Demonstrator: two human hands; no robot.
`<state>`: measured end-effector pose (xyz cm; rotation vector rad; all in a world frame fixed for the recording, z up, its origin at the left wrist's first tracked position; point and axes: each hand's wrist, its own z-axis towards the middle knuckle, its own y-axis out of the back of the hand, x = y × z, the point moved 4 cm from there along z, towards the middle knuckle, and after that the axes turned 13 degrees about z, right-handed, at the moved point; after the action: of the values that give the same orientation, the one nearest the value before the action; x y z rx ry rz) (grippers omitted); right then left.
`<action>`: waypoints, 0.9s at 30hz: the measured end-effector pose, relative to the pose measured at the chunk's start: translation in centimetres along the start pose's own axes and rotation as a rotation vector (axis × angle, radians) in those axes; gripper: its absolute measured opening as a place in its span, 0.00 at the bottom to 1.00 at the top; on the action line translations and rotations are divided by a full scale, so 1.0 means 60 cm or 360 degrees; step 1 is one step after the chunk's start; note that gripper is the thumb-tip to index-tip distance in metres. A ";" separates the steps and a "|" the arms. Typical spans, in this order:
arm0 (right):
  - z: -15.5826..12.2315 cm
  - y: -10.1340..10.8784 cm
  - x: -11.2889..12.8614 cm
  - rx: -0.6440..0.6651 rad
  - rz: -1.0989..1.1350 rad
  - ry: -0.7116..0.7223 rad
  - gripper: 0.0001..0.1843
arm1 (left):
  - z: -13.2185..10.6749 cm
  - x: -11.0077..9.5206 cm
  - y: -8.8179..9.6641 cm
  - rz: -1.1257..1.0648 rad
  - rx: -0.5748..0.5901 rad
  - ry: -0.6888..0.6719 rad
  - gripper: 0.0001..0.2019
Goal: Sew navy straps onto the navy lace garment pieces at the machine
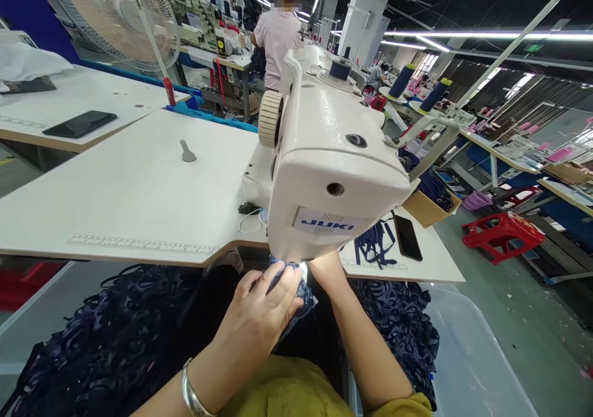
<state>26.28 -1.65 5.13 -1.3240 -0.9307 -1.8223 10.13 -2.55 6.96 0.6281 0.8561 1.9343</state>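
A white JUKI sewing machine (pixel 340 176) stands in front of me, its head hiding the needle area. Under it, a strip of patterned navy fabric (pixel 303 293) comes down over the table's front edge. My left hand (pixel 264 306), wearing a silver bangle at the wrist, is closed over this fabric, fingers bent and thumb to the right. My right hand (pixel 327 267) reaches in beneath the machine head from the right; its fingers are hidden there. A small light shines between the hands. Dark navy ruffled fabric (pixel 106 336) lies heaped left of my lap, with more at the right.
On the white table (pixel 115 188) are a grey metal piece (pixel 188 151) and a printed ruler. Navy straps (pixel 375 244) and a phone (pixel 407 236) lie right of the machine. Clear plastic bins (pixel 477 349) flank me. A fan (pixel 125 15) and a standing person (pixel 280 40) are beyond.
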 end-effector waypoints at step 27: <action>-0.126 0.015 0.025 0.0223 -0.0017 -0.0295 0.12 | -0.007 0.000 -0.013 0.0192 -0.0035 -0.0038 0.17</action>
<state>23.16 -8.76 5.00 -1.4186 -1.1433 -1.6302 10.25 -2.38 6.09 0.7023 0.7966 2.0376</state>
